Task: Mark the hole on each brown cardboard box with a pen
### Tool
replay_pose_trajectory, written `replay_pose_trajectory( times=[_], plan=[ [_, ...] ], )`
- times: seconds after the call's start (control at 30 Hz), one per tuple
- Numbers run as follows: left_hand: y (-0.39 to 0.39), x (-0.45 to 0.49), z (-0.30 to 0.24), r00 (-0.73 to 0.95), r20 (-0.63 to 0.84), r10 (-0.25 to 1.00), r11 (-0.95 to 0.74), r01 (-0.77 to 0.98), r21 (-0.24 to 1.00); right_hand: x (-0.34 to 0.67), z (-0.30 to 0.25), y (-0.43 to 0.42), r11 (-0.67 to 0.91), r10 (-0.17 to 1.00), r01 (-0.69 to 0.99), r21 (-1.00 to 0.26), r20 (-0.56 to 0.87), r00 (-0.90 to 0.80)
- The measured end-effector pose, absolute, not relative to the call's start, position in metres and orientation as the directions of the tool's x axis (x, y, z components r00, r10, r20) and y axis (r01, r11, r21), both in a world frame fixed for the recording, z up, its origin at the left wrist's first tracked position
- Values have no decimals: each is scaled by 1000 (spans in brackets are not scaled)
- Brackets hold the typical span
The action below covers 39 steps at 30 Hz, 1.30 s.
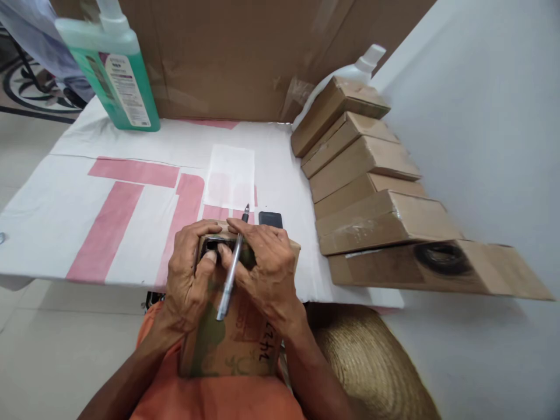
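Note:
A cardboard box (pixel 219 344) with green print and handwritten black digits rests upright on my lap, against the table edge. Near its top lies a small glossy black object (pixel 212 245) whose kind I cannot make out. My left hand (pixel 188 268) is closed over the box's upper left, with its thumb on the black object. My right hand (pixel 266 262) curls over the upper right side, its thumb close to my left thumb. A clear pen (pixel 230 277) lies slanted between its thumb and forefinger, tip pointing away from me. My fingers hide part of the box top.
Several brown boxes (pixel 350 227) lie stacked on the right, beside the wall. A green liquid bottle (pixel 126 87) and a white bottle (pixel 350 73) stand at the back. Paper (pixel 231 175) and a black device (pixel 270 220) lie on the white cloth (pixel 52 192). A woven hat (pixel 363 356) is below.

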<state>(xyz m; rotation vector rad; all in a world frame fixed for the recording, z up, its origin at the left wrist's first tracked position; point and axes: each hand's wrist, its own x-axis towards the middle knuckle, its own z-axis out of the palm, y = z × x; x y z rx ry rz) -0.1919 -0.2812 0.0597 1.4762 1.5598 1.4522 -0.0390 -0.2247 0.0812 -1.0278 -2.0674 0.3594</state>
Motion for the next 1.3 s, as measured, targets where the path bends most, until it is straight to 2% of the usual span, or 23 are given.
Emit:
replay_pose_trajectory(
  times=[0.17,0.23,0.4,0.5,0.63,0.87,1.03,1.13,1.23,1.3],
  plan=[
    [-282,-198,55,-267,241,933,-150,319,936,-28,83,-233,521,852,213,-826,492,-179],
    [-284,-198,54,-247,240,939,-152,328,932,-25,86,-236,509,856,125,-851,485,-180],
    [-289,-198,50,-165,261,951,-184,374,909,-26,88,-242,520,830,30,-854,497,-252],
    [-290,-198,49,-151,270,951,-193,390,900,-29,85,-245,484,843,39,-874,454,-287],
    [-289,-196,51,-147,289,946,-207,411,888,-31,83,-248,522,820,103,-847,464,-336],
    [-290,-198,51,-167,266,949,-176,418,891,-23,81,-249,546,822,147,-825,493,-287],
    [-289,-198,49,-187,238,953,-146,405,902,-23,75,-253,476,879,177,-862,457,-139],
    [-289,-200,49,-195,210,958,-121,389,913,-27,78,-247,428,903,135,-894,428,-33],
    [-294,-208,50,-267,172,948,-64,371,926,-16,85,-223,410,899,97,-907,420,128],
    [-298,-217,49,-348,157,924,-12,383,924,4,86,-201,367,891,186,-911,402,212]
  ],
)
